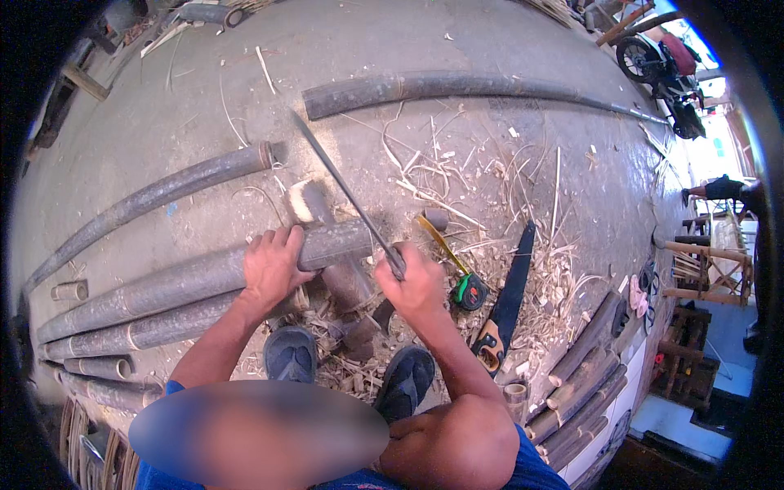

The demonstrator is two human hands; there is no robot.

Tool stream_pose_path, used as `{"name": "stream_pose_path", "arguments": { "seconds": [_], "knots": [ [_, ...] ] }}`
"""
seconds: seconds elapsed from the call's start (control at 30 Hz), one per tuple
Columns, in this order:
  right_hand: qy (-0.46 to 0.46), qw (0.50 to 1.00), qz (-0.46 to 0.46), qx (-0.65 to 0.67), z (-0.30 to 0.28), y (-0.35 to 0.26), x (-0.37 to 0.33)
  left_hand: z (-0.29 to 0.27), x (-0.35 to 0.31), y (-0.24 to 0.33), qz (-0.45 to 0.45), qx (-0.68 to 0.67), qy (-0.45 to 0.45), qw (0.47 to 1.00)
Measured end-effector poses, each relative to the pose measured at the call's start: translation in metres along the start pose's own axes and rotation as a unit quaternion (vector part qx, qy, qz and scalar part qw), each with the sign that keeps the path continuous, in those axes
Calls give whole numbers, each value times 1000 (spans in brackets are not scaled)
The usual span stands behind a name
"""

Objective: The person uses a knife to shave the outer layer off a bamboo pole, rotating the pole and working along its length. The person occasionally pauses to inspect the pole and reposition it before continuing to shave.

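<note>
The left hand (272, 268) clasps the pole (180, 284), which runs left to right, near its right end. Closer to that end, the right hand (412, 282) grips the knife (347, 186), blade slanting far-left past it; contact is unclear.

We observe a thick, mottled grey bamboo pole (163, 289) lying slantwise, and a long, narrow, dark blade (343, 184) tilted at its right end; contact we cannot confirm.
</note>
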State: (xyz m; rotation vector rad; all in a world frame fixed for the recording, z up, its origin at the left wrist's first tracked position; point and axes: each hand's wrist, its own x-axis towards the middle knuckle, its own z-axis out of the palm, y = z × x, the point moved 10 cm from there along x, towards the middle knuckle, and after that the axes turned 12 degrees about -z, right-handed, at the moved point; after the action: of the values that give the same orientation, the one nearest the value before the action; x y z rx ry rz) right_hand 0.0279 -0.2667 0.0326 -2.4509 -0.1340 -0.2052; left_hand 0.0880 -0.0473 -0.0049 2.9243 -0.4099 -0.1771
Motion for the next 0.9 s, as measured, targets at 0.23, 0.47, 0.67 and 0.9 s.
{"name": "stream_pose_path", "arguments": {
  "seconds": [0.23,0.47,0.67,0.9],
  "knots": [
    [-35,999,11,-26,4,-1,0,2,-1,0,7,-12,25,1000],
    [-150,971,132,-129,35,51,-12,-4,1,1,0,0,3,1000],
    [12,1000,4,15,-7,2,-3,21,26,-14,4,-18,-196,980],
    [-62,995,19,-80,18,25,8,3,14,-8,-4,-32,-82,996]
  ]
}}
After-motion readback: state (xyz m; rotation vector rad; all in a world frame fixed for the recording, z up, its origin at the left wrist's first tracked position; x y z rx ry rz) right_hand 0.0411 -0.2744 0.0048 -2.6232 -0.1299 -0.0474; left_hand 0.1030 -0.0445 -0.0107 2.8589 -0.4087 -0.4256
